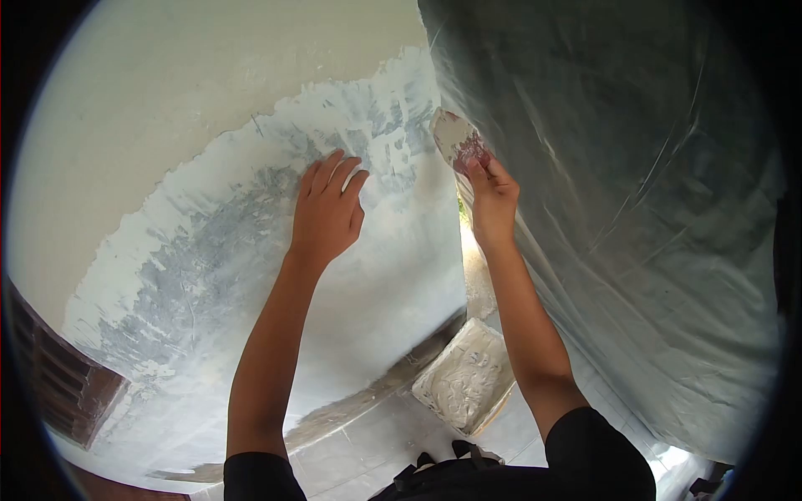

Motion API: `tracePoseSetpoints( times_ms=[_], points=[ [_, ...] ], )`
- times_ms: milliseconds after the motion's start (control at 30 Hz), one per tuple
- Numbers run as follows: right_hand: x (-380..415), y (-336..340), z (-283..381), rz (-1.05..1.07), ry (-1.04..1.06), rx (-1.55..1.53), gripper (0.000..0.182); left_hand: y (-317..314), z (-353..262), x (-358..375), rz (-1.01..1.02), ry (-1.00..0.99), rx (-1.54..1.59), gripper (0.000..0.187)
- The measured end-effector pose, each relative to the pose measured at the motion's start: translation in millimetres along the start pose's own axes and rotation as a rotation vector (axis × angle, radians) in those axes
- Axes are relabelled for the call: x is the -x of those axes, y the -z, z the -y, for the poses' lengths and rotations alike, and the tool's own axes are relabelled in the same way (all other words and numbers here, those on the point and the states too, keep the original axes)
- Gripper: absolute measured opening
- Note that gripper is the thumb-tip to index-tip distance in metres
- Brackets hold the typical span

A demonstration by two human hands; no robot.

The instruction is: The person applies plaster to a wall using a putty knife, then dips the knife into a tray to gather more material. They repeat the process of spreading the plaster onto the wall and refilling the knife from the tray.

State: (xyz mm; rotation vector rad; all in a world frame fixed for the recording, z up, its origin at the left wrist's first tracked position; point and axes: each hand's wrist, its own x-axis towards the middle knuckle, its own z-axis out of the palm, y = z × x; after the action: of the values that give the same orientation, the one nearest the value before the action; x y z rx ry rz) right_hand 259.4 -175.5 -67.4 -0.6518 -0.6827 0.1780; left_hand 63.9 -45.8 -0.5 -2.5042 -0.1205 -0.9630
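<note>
My left hand lies against the wall, its fingers stretched out and slightly spread over a grey, patchy area of white coating. In my right hand is a flat reddish putty scraper, pinched between thumb and fingers. Whitish putty covers much of its blade, which is up at the wall's right edge beside the plastic sheet. Around the left hand the coating shows streaks and bare grey spots, with a ragged border against the cream upper wall.
A large translucent plastic sheet hangs along the right side. Below, on the tiled floor, stands a square tub of whitish putty, near my feet. A dark brown slatted wooden frame is at the lower left.
</note>
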Motion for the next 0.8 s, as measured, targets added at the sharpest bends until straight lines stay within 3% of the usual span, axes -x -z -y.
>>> tracePoseSetpoints(
  times_ms=[33, 67, 133, 167, 267, 433, 800],
  points=[
    [-11.2, -15.7, 5.6, -0.038, 0.17, 0.242, 0.029, 1.5, 6.9, -5.8, -0.048, -0.008, -0.098, 0.037],
    [-21.4, -30.0, 10.7, -0.039, 0.19, 0.232, 0.029, 2.2, 13.9, -11.9, -0.098, -0.016, -0.196, 0.04],
    [-37.8, -53.0, 18.4, 0.002, 0.524, 0.517, 0.036, -1.8, 26.5, -14.6, -0.089, -0.021, -0.244, 0.042],
    [-45.6, -59.0, 16.7, -0.004, 0.541, 0.509, 0.036, -3.7, 30.2, -14.8, -0.066, -0.013, -0.282, 0.044],
    [-61.5, -72.3, -1.9, 0.02, 0.98, 0.834, 0.051, -10.2, 31.0, -12.3, -0.072, -0.006, -0.337, 0.044],
    [-60.8, -79.1, -23.0, 0.052, 1.057, 0.933, 0.056, -15.3, 29.5, -12.8, -0.082, 0.007, -0.396, 0.044],
    [-73.6, -91.8, -29.1, -0.161, 1.066, 0.901, 0.055, -22.3, 31.2, -14.0, -0.141, 0.002, -0.413, 0.039]
  ],
)
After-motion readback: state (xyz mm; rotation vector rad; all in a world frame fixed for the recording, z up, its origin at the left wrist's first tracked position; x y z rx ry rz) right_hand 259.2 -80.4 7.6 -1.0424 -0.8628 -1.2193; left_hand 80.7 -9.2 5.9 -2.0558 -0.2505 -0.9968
